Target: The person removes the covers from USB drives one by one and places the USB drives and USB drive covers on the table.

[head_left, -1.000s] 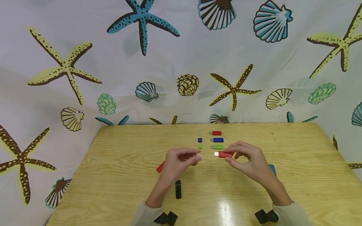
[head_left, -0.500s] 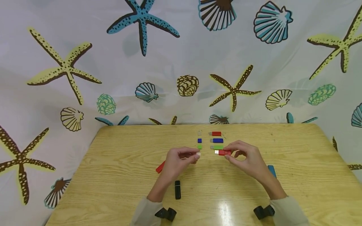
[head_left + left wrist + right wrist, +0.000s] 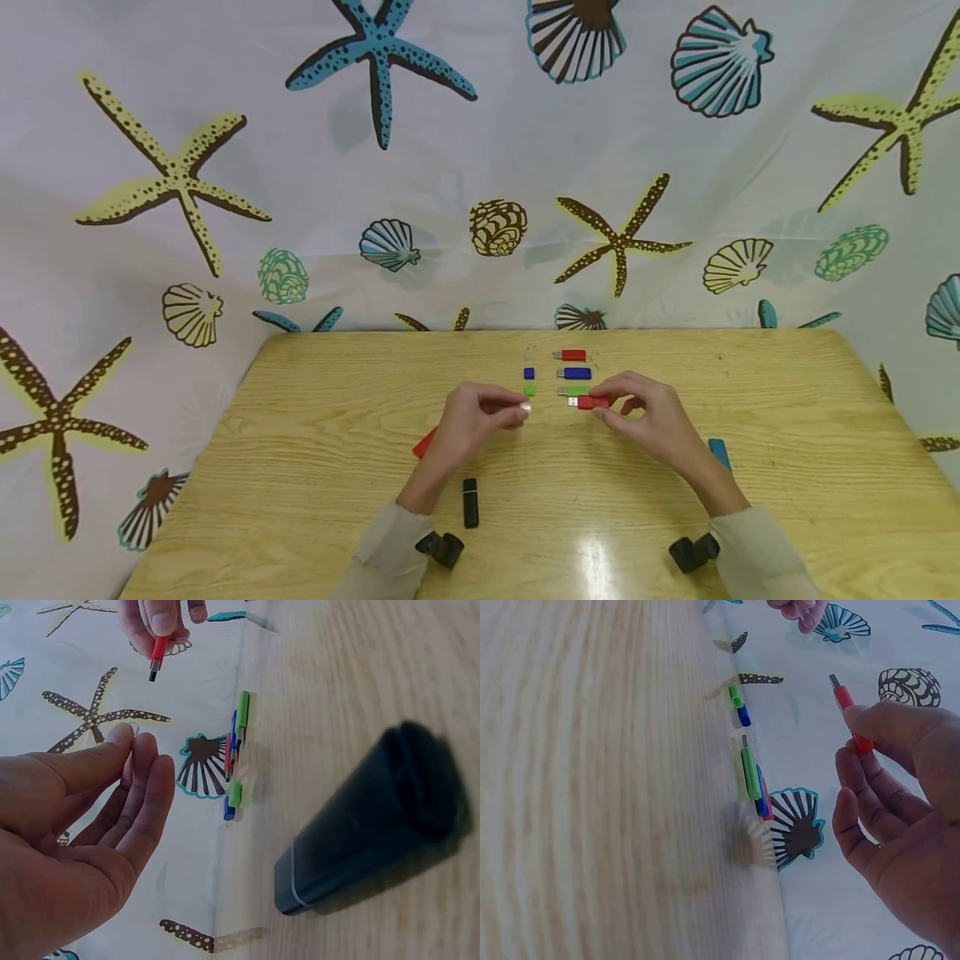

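Above the counter (image 3: 315, 467), our right hand (image 3: 647, 417) pinched the red stick (image 3: 588, 402), its long axis running sideways and plug (image 3: 573, 402) pointing left toward the pale cap (image 3: 526, 407) our left hand (image 3: 476, 412) pinched across a gap.

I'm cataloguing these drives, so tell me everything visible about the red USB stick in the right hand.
The red USB stick has a slim body that looks like plastic. Its bare, metal-looking plug points toward the left hand. The right hand pinches the opposite end between thumb and fingers, hiding part of it. It is held up off the table, and in the head view shows just below the green stick. Any markings are too small to read.
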`<state>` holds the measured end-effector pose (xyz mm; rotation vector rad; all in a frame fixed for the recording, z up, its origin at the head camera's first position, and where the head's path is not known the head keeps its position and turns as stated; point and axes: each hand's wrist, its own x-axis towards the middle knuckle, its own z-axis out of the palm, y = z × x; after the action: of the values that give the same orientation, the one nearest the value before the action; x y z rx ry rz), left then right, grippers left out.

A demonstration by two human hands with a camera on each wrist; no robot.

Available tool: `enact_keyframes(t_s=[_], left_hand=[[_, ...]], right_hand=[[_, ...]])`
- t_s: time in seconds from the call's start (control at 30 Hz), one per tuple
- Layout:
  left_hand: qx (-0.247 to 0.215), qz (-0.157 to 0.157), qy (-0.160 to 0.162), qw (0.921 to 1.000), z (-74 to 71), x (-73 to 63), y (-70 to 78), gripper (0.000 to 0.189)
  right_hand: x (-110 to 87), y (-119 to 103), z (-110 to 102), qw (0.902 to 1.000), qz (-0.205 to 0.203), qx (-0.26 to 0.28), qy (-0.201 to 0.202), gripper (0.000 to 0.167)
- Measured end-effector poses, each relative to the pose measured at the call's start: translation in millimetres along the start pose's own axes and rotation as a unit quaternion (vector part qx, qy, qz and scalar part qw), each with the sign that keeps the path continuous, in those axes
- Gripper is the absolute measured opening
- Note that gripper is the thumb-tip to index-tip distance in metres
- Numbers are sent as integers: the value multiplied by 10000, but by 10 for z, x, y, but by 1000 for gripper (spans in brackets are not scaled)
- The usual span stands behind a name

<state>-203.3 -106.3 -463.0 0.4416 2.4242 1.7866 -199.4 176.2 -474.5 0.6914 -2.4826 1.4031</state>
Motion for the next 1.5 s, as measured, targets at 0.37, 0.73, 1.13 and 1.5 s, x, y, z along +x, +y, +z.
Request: enact_keyframes(t_s=[0.37, 0.73, 1.13, 1.5], left_hand=[[617, -124, -155, 9979, 26, 128, -61, 13], [1426, 7, -78, 9897, 64, 258, -178, 9], [1983, -207, -325, 9794, 127, 346, -223, 8], [2251, -199, -343, 9735, 165, 374, -249, 8]], right_hand=[[26, 137, 41, 9994, 329, -83, -52, 17], [63, 181, 120, 9961, 846, -233, -71, 18], [96, 223, 210, 9921, 1227, -179, -200, 17], [158, 199, 275, 9913, 1236, -374, -253, 14]])
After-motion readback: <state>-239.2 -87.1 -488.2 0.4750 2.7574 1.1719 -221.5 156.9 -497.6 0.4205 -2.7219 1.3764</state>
